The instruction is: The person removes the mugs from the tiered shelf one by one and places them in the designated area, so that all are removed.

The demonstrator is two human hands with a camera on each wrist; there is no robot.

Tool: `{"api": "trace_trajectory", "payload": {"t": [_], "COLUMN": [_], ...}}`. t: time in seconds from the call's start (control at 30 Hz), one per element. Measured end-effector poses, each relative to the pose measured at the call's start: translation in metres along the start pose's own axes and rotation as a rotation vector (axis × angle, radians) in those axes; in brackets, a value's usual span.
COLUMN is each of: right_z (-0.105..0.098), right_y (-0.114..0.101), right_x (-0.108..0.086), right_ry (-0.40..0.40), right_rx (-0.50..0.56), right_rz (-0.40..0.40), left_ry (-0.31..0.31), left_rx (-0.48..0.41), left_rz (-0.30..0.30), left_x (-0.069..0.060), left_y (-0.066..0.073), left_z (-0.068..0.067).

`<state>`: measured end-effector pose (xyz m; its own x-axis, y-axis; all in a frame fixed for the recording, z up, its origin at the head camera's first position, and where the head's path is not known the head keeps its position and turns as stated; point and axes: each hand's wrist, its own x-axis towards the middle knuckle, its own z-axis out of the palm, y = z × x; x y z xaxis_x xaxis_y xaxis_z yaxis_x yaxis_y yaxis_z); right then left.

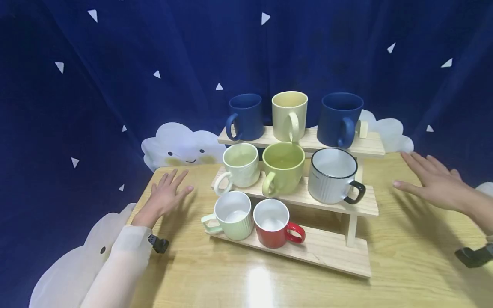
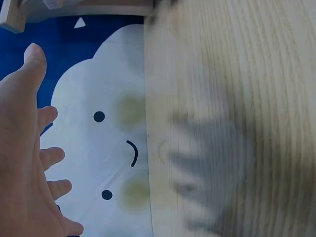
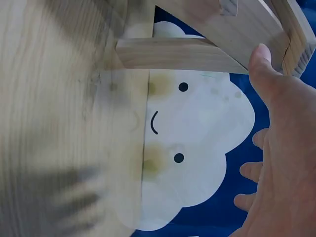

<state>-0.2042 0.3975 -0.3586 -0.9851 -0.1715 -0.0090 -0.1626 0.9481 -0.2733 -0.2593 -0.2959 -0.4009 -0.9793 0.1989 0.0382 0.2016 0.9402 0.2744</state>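
Note:
A three-tier wooden rack (image 1: 335,253) bears several mugs. On its top tier stand a dark blue mug (image 1: 251,119), a cream mug (image 1: 283,122) and a second dark blue mug (image 1: 333,124). The middle tier holds a pale green mug (image 1: 246,171), an olive-green mug (image 1: 289,175) and a white mug with black rim (image 1: 327,184). Below are a mint mug (image 1: 236,224) and a red mug (image 1: 269,233). To the rack's left my left hand (image 1: 164,199) hovers above the table, fingers spread, holding nothing. My right hand (image 1: 439,182) is likewise spread on the right side, apart from the rack.
The rack stands on a light wooden table (image 1: 231,282). Behind hangs a dark blue curtain (image 1: 192,51) with white triangles and smiling clouds (image 2: 118,158). The right end of the bottom tier is bare wood. In the right wrist view, rack boards (image 3: 177,53) lie near the thumb.

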Motion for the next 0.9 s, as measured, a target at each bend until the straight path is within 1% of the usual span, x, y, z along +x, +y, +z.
{"api": "trace_trajectory", "payload": {"t": [0.07, 0.13, 0.27, 0.43, 0.53, 0.63, 0.73, 0.9], "right_z": [0.002, 0.006, 0.015, 0.024, 0.03, 0.036, 0.045, 0.066], "right_y": [-0.002, -0.006, -0.015, -0.024, -0.031, -0.042, -0.054, -0.072], "right_x": [-0.003, -0.006, -0.015, -0.032, -0.043, -0.052, -0.061, -0.077], "right_ry": [0.002, 0.014, 0.07, 0.143, 0.15, 0.129, 0.122, 0.175], "right_rx": [0.016, 0.019, 0.019, 0.033, 0.031, 0.014, -0.005, -0.007], "right_rz": [-0.013, -0.035, -0.102, -0.197, -0.205, -0.176, -0.158, -0.177], "left_ry": [0.008, 0.03, 0.087, 0.147, 0.163, 0.166, 0.161, 0.161], "left_rx": [-0.008, -0.019, -0.051, -0.128, -0.177, -0.188, -0.183, -0.234], "left_rz": [0.015, 0.038, 0.108, 0.213, 0.266, 0.29, 0.297, 0.301], "left_x": [-0.002, -0.003, -0.005, -0.009, -0.011, -0.013, -0.015, -0.018], "left_y": [0.001, 0.002, 0.008, 0.022, 0.032, 0.041, 0.047, 0.057], "left_z": [0.001, 0.002, 0.004, 0.004, 0.005, 0.005, 0.005, 0.008]}}
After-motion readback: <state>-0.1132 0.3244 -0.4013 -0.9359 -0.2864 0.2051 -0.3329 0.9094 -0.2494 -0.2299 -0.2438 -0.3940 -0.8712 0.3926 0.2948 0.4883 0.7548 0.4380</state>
